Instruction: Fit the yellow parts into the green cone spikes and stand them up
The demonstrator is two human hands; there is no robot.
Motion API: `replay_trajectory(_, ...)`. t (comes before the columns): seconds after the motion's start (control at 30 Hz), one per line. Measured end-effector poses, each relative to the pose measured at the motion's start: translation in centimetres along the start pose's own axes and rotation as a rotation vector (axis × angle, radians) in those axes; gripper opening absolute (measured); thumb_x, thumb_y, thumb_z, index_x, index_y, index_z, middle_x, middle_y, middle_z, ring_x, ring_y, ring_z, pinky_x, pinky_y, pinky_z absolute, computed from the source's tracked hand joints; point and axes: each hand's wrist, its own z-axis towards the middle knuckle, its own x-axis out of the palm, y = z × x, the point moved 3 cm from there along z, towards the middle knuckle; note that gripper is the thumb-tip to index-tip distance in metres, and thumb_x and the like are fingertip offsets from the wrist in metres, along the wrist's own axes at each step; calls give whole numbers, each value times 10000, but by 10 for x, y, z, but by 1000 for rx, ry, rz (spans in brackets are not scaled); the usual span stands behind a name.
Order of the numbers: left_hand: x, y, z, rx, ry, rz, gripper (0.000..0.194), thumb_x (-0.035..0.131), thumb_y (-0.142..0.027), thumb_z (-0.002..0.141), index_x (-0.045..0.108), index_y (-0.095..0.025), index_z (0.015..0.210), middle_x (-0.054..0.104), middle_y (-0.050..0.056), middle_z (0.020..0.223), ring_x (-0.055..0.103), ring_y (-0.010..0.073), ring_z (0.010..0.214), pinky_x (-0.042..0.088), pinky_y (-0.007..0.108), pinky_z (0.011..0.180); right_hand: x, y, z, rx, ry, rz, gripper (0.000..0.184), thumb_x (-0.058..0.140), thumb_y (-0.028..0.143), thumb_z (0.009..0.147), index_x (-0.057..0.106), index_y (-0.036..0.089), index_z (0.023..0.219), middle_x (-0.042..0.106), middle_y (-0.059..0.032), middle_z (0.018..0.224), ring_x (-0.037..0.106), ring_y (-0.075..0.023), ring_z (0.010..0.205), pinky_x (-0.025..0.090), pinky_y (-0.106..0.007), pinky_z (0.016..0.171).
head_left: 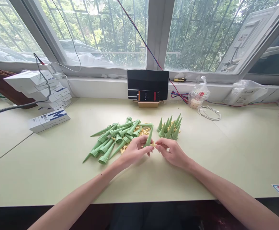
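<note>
My left hand (138, 148) is closed around a green plastic watering spike (149, 136), its tip pointing up. Between the fingertips of my right hand (171, 151) is a small yellow valve (153, 144), which meets the side of the spike near its base. Left of my hands lies a loose pile of green spikes (116, 135), on their sides and pointing various ways. Small yellow valves (143, 131) are scattered among and beside them, partly hidden by my left hand. Behind my right hand, several spikes (170, 127) stand upright in a cluster with yellow pieces on them.
At the back, a dark tablet (148, 83) and a phone (149, 95) lean on a cardboard stand (148, 104). White boxes (49, 119) sit on the left. A coiled white cable (209, 114), a plastic bag (198, 94) and a yellow cutter (180, 80) are at the back right.
</note>
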Motion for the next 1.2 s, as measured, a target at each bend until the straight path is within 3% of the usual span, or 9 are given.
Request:
replay_trajectory(0.1,0,-1,0,4,-13,-4,199,661,-335,860,619,-152,925,588,38,842,587,151,754,524,288,685,-1,0,0,5,-29,23,188,574,377,946,595,191,956,598,-4,743,516,-119,574,444,-251,545)
replay_trajectory(0.27,1,0,0,7,6,0,182,641,-323,878,614,-149,928,588,40,838,584,153,776,520,290,704,0,1,-1,-45,-27,22,151,585,351,941,601,201,942,601,-17,772,550,-132,628,470,-254,567)
replay_trajectory(0.77,1,1,-2,-34,18,0,255,683,-396,841,600,-164,905,591,33,861,608,154,775,536,277,681,3,-2,-2,-71,18,-17,212,507,321,984,604,194,844,625,-29,757,521,-142,636,420,-265,588)
replay_trajectory(1.2,2,3,-2,-4,63,22,181,662,-325,871,604,-156,902,568,16,826,571,141,783,491,250,672,4,0,-1,-119,74,-100,307,402,255,1008,529,190,736,525,6,653,450,-127,591,369,-245,589)
